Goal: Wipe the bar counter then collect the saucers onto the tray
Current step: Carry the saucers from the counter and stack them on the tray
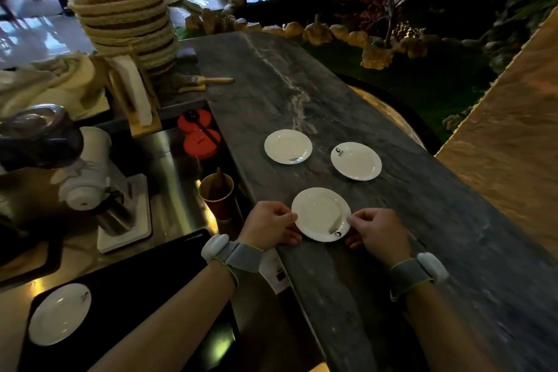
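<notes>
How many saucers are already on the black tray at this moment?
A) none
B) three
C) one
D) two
C: a single saucer lies on the black tray, while two saucers sit on the counter and a third is held there by the left hand and right hand.

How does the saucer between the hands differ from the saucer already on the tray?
The near saucer sits on the stone counter, pinched at opposite rims by the left hand and right hand. The tray saucer lies untouched on the black tray, lower left. Both are plain white, round and upright.
</notes>
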